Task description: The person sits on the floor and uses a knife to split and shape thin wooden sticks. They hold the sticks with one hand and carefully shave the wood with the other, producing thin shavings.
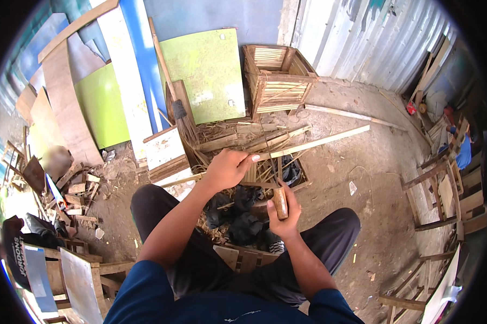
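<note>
Across the middle runs a long pale strip of bamboo or wood (324,141), its far end up to the right. My left hand (228,169) is closed around the strip near its middle. My right hand (287,211) grips the wooden handle of a knife (280,202) between my knees. Its thin dark blade points away from me and crosses the strip just right of my left fingers; whether it cuts into the strip is too small to tell. Beneath my hands lie a wooden frame (303,184) with slats, shavings and black plastic bags (247,229).
A slatted wooden crate (284,92) stands against the back wall, beside a yellow-green board (205,75) and a broom (179,113). Wood scraps (76,189) are heaped at left. Wooden frames (438,186) line the right side. A pole (357,116) lies on the dirt floor.
</note>
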`<action>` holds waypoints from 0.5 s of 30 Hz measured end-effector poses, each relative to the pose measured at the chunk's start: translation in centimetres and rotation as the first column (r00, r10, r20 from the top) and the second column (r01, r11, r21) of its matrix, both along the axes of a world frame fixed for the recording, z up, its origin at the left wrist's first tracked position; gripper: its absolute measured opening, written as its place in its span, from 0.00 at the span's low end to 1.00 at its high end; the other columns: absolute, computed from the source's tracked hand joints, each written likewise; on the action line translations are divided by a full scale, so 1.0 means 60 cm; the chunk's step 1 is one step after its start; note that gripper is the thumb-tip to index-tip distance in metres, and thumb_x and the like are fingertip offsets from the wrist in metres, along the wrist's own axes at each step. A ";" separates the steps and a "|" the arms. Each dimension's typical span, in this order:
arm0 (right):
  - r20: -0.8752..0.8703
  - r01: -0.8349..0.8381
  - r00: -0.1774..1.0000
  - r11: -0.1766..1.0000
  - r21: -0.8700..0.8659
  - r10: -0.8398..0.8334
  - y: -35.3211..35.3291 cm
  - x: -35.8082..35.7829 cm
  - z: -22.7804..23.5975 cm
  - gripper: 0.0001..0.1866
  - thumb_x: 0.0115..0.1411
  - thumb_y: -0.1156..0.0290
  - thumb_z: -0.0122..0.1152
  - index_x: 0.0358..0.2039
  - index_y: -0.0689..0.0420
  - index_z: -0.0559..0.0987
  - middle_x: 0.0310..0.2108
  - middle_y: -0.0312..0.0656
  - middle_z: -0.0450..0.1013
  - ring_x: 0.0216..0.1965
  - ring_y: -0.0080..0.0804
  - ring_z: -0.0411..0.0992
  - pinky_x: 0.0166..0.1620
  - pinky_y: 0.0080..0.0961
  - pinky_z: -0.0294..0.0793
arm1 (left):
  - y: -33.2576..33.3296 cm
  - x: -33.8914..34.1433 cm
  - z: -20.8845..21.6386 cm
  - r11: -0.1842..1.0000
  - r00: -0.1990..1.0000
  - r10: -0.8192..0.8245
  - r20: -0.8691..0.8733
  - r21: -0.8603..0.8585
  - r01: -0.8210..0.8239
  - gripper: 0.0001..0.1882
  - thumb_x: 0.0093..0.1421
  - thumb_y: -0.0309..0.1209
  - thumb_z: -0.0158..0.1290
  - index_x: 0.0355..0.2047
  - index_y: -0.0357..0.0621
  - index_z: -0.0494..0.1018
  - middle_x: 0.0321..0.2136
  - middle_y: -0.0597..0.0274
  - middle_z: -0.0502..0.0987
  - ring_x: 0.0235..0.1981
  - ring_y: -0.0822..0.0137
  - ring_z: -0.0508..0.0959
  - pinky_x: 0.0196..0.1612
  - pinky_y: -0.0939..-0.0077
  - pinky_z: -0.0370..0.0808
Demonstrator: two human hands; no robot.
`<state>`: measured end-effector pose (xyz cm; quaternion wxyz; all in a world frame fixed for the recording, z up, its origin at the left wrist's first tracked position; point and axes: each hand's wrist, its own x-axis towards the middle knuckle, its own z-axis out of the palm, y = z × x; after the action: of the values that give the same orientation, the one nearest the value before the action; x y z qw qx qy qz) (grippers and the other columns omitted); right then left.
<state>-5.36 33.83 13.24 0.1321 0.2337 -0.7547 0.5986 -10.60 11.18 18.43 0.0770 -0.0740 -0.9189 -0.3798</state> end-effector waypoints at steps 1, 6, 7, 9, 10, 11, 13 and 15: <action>-0.018 -0.001 1.000 1.000 -0.002 0.000 0.001 -0.001 -0.001 0.28 0.60 0.75 0.65 0.61 0.65 0.73 0.43 0.49 0.79 0.38 0.31 0.80 0.45 0.27 0.78 | -0.002 0.000 0.004 0.998 0.999 -0.030 0.040 0.058 0.028 0.27 0.72 0.47 0.50 0.22 0.39 0.75 0.13 0.55 0.70 0.16 0.59 0.72 0.24 0.63 0.68; -0.287 0.049 0.957 0.998 0.036 -0.037 -0.003 0.000 -0.008 0.29 0.56 0.73 0.66 0.58 0.70 0.73 0.45 0.54 0.80 0.39 0.41 0.82 0.45 0.30 0.80 | -0.019 0.000 0.015 0.965 0.938 -0.168 0.305 0.243 0.094 0.34 0.75 0.53 0.45 0.18 0.39 0.72 0.12 0.67 0.64 0.17 0.72 0.65 0.24 0.70 0.64; -0.373 0.076 0.926 0.996 0.037 -0.057 -0.004 0.002 -0.009 0.29 0.56 0.73 0.67 0.57 0.71 0.74 0.45 0.55 0.80 0.39 0.43 0.83 0.45 0.30 0.80 | -0.019 -0.003 0.011 0.957 0.924 -0.146 0.352 0.286 0.042 0.35 0.75 0.53 0.44 0.18 0.39 0.72 0.12 0.67 0.64 0.17 0.72 0.65 0.24 0.70 0.64; -0.479 0.064 0.876 0.998 0.010 -0.051 -0.006 0.004 -0.009 0.29 0.55 0.72 0.67 0.56 0.72 0.74 0.46 0.56 0.80 0.39 0.45 0.83 0.44 0.32 0.81 | -0.015 -0.007 0.000 0.929 0.892 -0.100 0.442 0.361 -0.075 0.36 0.75 0.54 0.42 0.17 0.39 0.72 0.12 0.68 0.65 0.16 0.71 0.65 0.24 0.69 0.64; -0.489 0.075 0.870 0.997 -0.012 -0.071 -0.006 0.002 -0.008 0.29 0.54 0.72 0.66 0.56 0.72 0.74 0.46 0.57 0.80 0.38 0.47 0.83 0.44 0.33 0.81 | -0.013 -0.010 -0.006 0.941 0.922 -0.047 0.384 0.328 -0.089 0.36 0.75 0.54 0.42 0.17 0.39 0.72 0.12 0.67 0.65 0.16 0.71 0.66 0.24 0.69 0.64; -0.382 0.032 0.923 0.999 -0.044 -0.046 -0.004 0.005 -0.006 0.29 0.55 0.73 0.65 0.57 0.71 0.74 0.44 0.54 0.80 0.36 0.42 0.82 0.43 0.31 0.80 | -0.012 -0.012 -0.013 0.950 0.941 -0.008 0.338 0.295 -0.098 0.36 0.75 0.54 0.42 0.17 0.39 0.72 0.12 0.66 0.65 0.16 0.70 0.66 0.25 0.68 0.65; -0.177 0.057 0.981 0.993 -0.105 -0.075 -0.001 0.003 0.000 0.30 0.56 0.72 0.65 0.59 0.69 0.73 0.41 0.51 0.80 0.34 0.37 0.80 0.42 0.29 0.79 | -0.009 -0.015 -0.024 0.960 0.961 0.043 0.272 0.254 -0.115 0.36 0.75 0.54 0.42 0.17 0.38 0.72 0.11 0.65 0.65 0.16 0.70 0.67 0.25 0.67 0.66; -0.063 0.037 0.997 0.990 -0.137 -0.046 0.003 -0.003 0.006 0.30 0.58 0.73 0.65 0.61 0.67 0.72 0.35 0.46 0.78 0.32 0.28 0.76 0.42 0.26 0.77 | -0.009 -0.014 -0.029 0.965 0.969 0.068 0.238 0.230 -0.124 0.36 0.75 0.54 0.42 0.17 0.37 0.72 0.11 0.63 0.65 0.16 0.69 0.68 0.26 0.67 0.67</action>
<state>-5.54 33.98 13.60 0.1850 0.2279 -0.7124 0.6375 -11.46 10.63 16.66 -0.0020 0.0247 -0.8707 -0.4912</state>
